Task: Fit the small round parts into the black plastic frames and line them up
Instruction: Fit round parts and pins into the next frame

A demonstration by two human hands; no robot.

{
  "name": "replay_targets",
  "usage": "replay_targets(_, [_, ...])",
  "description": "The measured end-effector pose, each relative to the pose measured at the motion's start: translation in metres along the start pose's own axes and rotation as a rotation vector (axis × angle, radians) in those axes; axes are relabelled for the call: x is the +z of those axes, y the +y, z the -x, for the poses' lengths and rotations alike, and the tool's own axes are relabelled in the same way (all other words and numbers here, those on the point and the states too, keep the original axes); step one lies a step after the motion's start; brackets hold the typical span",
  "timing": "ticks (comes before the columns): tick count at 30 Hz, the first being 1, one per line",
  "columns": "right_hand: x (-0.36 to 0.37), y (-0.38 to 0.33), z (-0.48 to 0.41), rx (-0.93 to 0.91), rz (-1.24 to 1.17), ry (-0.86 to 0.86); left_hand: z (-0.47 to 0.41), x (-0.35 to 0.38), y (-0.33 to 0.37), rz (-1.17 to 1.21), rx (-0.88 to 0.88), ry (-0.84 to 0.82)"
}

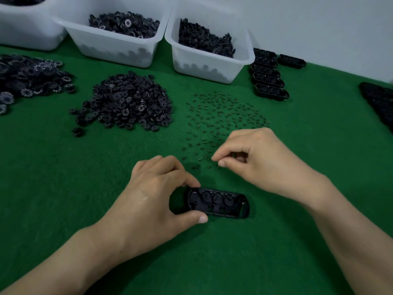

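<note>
A black oblong plastic frame [221, 202] lies on the green felt near the front, with three small round parts seated side by side inside it. My left hand [155, 194] grips the frame's left end between thumb and fingers. My right hand [253, 158] hovers just behind the frame at the near edge of a scatter of tiny dark springs [223, 122]. Its thumb and forefinger pinch together at a spring there; the spring itself is too small to make out in the pinch. A heap of black round discs [129, 103] lies at the middle left.
Two white bins [110, 50] [210, 67] of black parts stand at the back. A row of several finished frames [269, 79] lies at the back right, more dark frames [380, 103] at the right edge. Toothed round parts [27, 79] are piled at the far left.
</note>
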State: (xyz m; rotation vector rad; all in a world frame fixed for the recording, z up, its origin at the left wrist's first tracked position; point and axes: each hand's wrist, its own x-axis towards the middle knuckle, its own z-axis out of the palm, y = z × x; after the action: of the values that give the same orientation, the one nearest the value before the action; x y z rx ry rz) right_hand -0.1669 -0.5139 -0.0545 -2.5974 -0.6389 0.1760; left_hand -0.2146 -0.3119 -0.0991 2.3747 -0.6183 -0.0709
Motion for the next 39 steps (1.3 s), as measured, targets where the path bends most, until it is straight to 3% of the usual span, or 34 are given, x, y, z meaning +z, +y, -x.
replay_targets(11, [0.008,-0.016,-0.007,-0.099,0.32,-0.089,0.0,0.0,0.0,0.003,-0.01,-0.001])
replay_targets(17, [0.009,0.0,0.039,0.051,-0.209,0.093,0.0,-0.001,0.0,0.013,-0.007,0.0])
replay_targets(20, [0.02,0.003,0.056,0.097,-0.339,0.135,0.0,0.0,-0.001,0.012,-0.005,0.004])
replay_targets(29, [0.031,0.004,0.059,0.084,-0.429,0.21,0.0,0.0,0.0,0.0,-0.006,0.009])
replay_targets(39, [0.032,0.007,0.059,0.085,-0.349,0.199,0.0,0.001,-0.001,-0.013,0.005,0.018])
